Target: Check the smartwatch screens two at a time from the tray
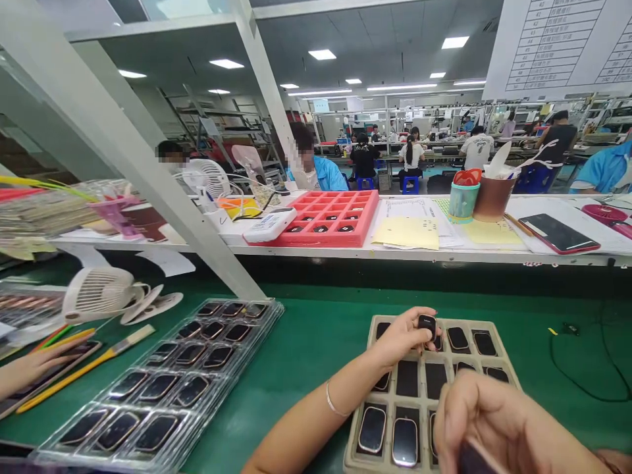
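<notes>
My left hand (402,339), with a bracelet on its wrist, reaches over the beige compartment tray (503,345). Its thumb and fingers pinch a small, rounded, black smartwatch body (427,323) above the back row. My right hand (498,418) is closer to me, over the tray's near right part, fingers curled. Between them is a dark, smooth-edged piece (474,459), largely cut off by the bottom of the view. Rectangular watch faces with gold-coloured rims, such as the near one (372,428), lie in several compartments. My right hand hides part of the tray.
A clear plastic tray (197,408) of watch faces lies left on the green bench. Beyond it are a brush (99,359), a white fan (99,294) and another person's hand (42,365). A shelf (316,253) holds a red foam tray (340,240); a slanting post (197,224) stands left.
</notes>
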The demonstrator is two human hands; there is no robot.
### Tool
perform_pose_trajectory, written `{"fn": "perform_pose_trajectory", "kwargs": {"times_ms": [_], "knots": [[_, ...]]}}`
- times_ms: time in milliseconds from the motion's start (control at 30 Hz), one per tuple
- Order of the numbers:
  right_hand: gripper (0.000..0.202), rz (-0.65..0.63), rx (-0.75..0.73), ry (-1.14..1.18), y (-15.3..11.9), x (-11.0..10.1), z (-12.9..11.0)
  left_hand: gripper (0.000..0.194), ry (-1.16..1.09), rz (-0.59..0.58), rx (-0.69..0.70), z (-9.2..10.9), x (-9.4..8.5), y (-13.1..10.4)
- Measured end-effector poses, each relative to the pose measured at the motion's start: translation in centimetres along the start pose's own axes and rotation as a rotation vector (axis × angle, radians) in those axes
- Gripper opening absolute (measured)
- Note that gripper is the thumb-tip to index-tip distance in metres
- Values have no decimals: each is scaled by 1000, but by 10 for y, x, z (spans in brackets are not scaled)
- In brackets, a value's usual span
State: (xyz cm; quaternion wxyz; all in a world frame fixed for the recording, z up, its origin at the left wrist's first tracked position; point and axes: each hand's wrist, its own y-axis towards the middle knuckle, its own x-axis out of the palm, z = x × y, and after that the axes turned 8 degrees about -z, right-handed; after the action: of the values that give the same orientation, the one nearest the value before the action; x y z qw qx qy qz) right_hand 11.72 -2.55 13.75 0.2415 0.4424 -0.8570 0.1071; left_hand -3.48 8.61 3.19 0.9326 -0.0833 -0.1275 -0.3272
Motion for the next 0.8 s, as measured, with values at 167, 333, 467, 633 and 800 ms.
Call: {"fn": "perform_pose_trajectory", "kwargs": {"times_ms": [167, 333, 467, 633, 800], "knots": [[44, 206, -141, -217, 15, -77, -2, 32, 73, 190, 170, -1, -3, -1], [44, 338, -70, -453, 28, -150, 13, 42, 129, 232, 156, -4, -5, 2], [43, 280, -53, -522, 29, -160, 22, 30, 169, 233, 159, -6, -7, 3], [34, 320, -34, -551, 31, -153, 21, 26, 180, 198, 153, -4, -6, 3], [60, 201, -105, -315, 3, -128, 9, 63, -116, -87, 171, 30, 5, -25]]}}
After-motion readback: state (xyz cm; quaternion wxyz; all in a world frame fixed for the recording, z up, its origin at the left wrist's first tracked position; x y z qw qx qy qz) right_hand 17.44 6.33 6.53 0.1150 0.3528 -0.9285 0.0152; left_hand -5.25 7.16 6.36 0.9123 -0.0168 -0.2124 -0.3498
